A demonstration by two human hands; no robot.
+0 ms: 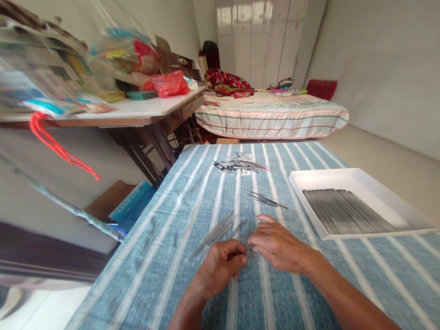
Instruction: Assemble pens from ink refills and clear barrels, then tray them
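My left hand is closed in a pinch, low over the striped tablecloth. Close beside it on the right, my right hand has its thumb and fingers pressed together. A tiny dark bit shows at the right fingertips, but what either hand holds is too small and hidden to name. Several thin grey translucent sticks lie slanted just beyond my left hand. Past my right hand are a few thin dark rods. Farther off is a loose pile of slim black pieces, some with red ends.
A shallow white box on the right holds a row of dark slender sticks. The blue-striped tablecloth covers the table. A side table with bags stands at the left, a red cord hanging off it. Behind is a bed.
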